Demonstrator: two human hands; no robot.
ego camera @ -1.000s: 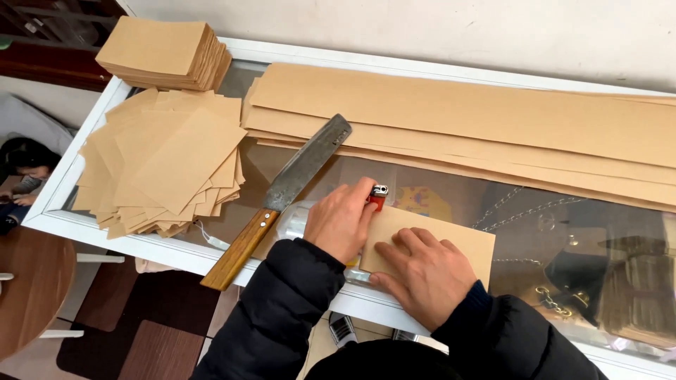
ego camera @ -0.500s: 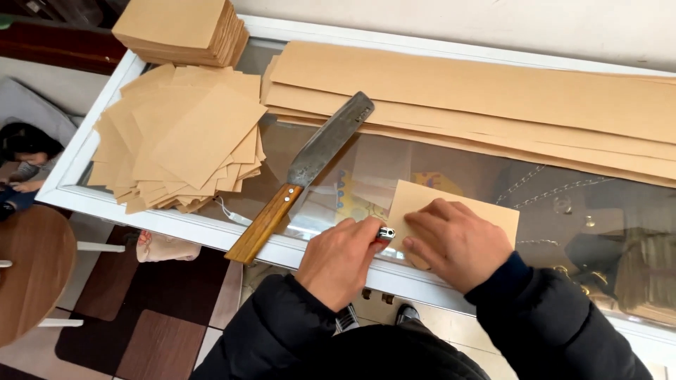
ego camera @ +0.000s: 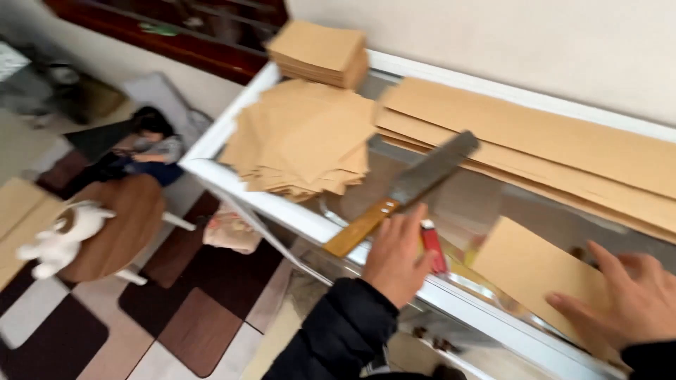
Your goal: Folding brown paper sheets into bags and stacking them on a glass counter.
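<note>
**Q:** Hand positions, relative to the knife?

**A:** The big knife (ego camera: 407,190) lies flat on the glass tabletop (ego camera: 486,204), wooden handle toward me, blade pointing away. My left hand (ego camera: 396,257) sits right at the handle's near end, fingers loosely curled and touching a red lighter-like object (ego camera: 432,246) just right of the handle; gripping nothing that I can confirm. My right hand (ego camera: 634,299) is well right of the knife, open, fingers spread flat on a brown paper piece (ego camera: 539,271).

**Q:** Handling notes?

**A:** Judgement: the paper piece is light, thin, bendable, and slides easily on glass; pin it flat or pinch an edge. The knife looks heavy and stiff; take it by the wooden handle only.

**Q:** Other items?

**A:** Loose stack of brown squares (ego camera: 303,137) left of the blade, a neat pile (ego camera: 320,49) beyond that, long brown strips (ego camera: 549,151) behind the blade tip.

**Q:** Uncertainties?

**A:** Frame is motion-blurred. Right hand cut off at the edge. Red object partly hidden under my fingers.
</note>
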